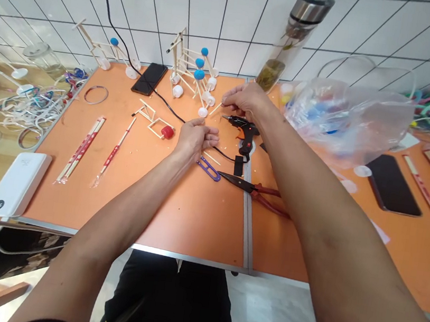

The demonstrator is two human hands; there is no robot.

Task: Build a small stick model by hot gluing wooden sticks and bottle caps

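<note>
Right hand (245,101) pinching a thin wooden stick (215,109) between thumb and fingers, just above the hot glue gun (246,128). Gun lies on its side on the orange table (198,222), nozzle pointing left. Left hand (195,138) is palm down just left of the nozzle, fingers loosely together, nothing visibly held, close over the gun's black cord (174,108). Just below the gun: red-handled pliers (261,197), with a purple-handled tool (208,169) at their tip. Left of gun: small stick frame with a red cap (152,123). Behind and left of gun: taller stick frame with blue balls and white caps (193,72), black phone (149,78). Directly behind gun: glass bottle with a steel cap (296,42). Right of gun: clear plastic bag (344,120), second black phone (393,183). Farther left: paper-wrapped sticks (80,150), white power bank (15,185).
</note>
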